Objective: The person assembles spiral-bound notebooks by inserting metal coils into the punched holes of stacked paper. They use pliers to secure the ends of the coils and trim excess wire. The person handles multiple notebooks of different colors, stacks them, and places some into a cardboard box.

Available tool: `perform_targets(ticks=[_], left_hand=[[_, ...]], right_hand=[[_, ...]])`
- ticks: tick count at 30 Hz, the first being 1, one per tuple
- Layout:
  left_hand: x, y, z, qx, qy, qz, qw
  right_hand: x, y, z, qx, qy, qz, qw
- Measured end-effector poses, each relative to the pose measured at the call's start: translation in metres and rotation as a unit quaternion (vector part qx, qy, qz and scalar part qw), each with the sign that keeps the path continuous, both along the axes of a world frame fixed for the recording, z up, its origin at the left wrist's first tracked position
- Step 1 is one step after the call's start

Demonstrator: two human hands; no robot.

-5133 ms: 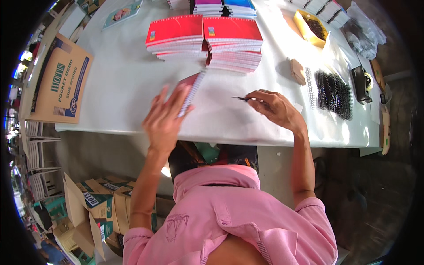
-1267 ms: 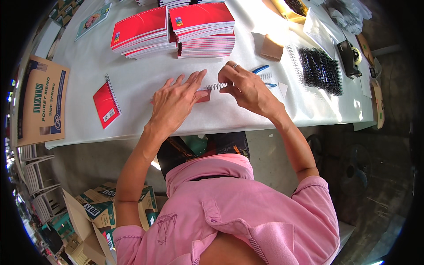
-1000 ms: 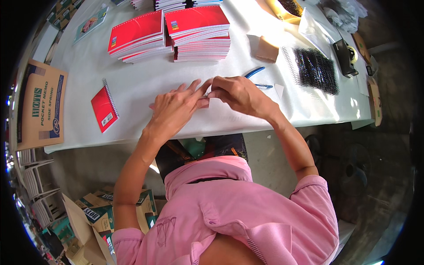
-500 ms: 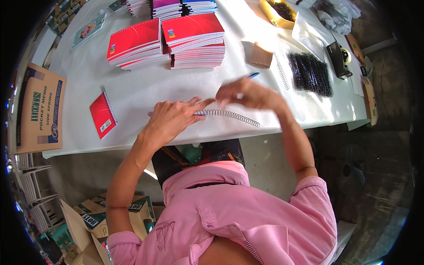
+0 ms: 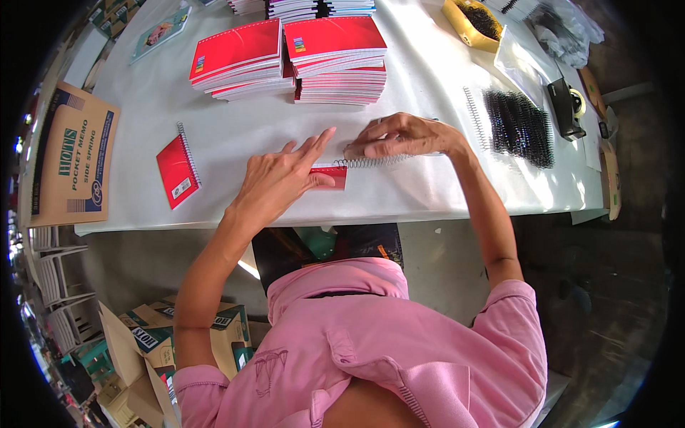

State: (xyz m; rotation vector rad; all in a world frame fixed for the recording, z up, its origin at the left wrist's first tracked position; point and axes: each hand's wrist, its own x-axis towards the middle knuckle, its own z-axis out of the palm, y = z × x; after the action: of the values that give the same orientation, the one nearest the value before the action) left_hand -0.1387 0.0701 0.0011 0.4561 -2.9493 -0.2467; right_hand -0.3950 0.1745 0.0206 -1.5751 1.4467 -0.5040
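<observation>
My left hand (image 5: 270,180) has its fingers stretched out, with the thumb lying on a small red notebook (image 5: 330,180) near the table's front edge. A thin wire coil (image 5: 389,160) starts at the notebook's upper right corner and runs out to the right. Just above that coil, my right hand (image 5: 410,134) is curled around a tan block (image 5: 354,150), which is smeared by motion and partly covered by the fingers. Off to the left lies another red notebook (image 5: 178,172) with its coil along one edge.
Stacks of red notebooks (image 5: 335,39) stand at the back. On the right are a pile of black coils (image 5: 517,128), a single coil (image 5: 474,118), a tape dispenser (image 5: 565,107) and a yellow container (image 5: 467,32). A cardboard box (image 5: 78,157) stands at the left edge.
My right hand now holds the tan block, which was lying farther back on the table. The notebook under my left hand now shows its red cover. The view has shifted slightly.
</observation>
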Motion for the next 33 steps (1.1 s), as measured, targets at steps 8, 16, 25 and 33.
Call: perform_targets(ticks=[8,16,25,33], left_hand=[[-0.005,0.001,-0.007,0.016,-0.001,-0.008,1.000],[0.004,-0.006,-0.036,0.070,0.036,-0.048,0.996],[0.011,-0.003,-0.058,0.027,0.119,-0.059,0.991],[0.023,-0.014,-0.059,0.057,0.124,-0.059,0.989]], right_hand=[[-0.011,0.004,-0.021,-0.024,-0.119,-0.056,0.991],[-0.008,0.006,-0.033,-0.247,0.282,-0.052,0.926],[0.076,0.017,-0.054,-0.261,0.271,-0.046,0.925],[0.087,0.017,-0.054,-0.312,0.177,-0.086,0.929]])
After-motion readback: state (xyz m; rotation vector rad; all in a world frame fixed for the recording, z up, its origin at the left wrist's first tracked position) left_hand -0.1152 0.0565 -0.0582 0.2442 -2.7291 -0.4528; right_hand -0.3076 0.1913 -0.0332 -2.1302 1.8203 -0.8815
